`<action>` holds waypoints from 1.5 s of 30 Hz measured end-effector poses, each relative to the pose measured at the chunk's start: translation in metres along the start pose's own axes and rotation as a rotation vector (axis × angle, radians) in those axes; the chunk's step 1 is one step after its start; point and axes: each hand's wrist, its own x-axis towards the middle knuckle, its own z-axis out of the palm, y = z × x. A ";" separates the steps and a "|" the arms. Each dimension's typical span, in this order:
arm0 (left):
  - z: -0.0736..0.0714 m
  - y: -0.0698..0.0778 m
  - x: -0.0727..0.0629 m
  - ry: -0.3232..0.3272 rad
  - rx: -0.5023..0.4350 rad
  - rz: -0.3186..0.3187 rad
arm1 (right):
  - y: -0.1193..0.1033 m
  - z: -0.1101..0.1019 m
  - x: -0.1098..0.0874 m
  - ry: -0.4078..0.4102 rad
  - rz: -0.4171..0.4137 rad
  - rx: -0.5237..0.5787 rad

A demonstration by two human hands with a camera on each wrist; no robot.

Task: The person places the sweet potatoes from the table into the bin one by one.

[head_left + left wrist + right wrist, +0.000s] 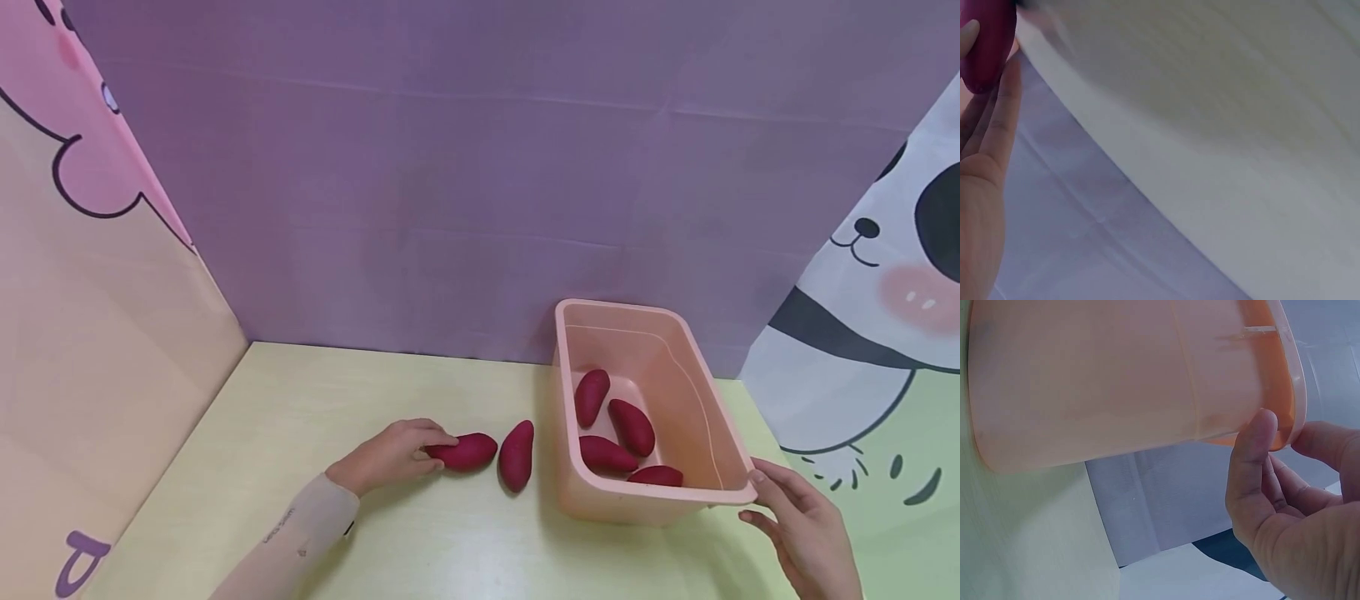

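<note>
My left hand [401, 454] holds the left end of a dark red sweet potato [471, 452] lying on the table. In the left wrist view the thumb is on one side of this sweet potato [992, 47] and the fingers on the other. A second sweet potato [516, 457] lies just to its right, untouched. Several more sweet potatoes [632, 427] rest on the floor of a peach plastic bin [693, 350]. At the bin's near right corner, my right hand [806, 525] pinches the rim. The right wrist view shows a thumb and finger on either side of that rim [1299, 394].
Pale yellow tabletop [315, 400] lies under everything. A purple cloth wall [420, 208] rises behind, close to the bin's far end. Printed panels stand on both sides, with a panda figure [862, 275] on the right one.
</note>
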 end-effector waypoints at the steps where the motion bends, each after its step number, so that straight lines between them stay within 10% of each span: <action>1: 0.000 0.001 0.000 0.011 0.023 0.013 | 0.000 0.000 0.000 0.003 0.001 -0.001; 20: -0.022 0.029 0.019 0.215 -0.040 0.078 | 0.001 0.000 0.002 0.045 0.048 -0.036; 32: -0.056 0.069 0.067 0.264 -0.176 0.160 | 0.001 0.001 0.002 0.058 0.063 -0.058; 45: -0.056 0.125 0.141 0.216 -0.106 0.236 | -0.002 0.001 0.001 0.059 0.075 -0.070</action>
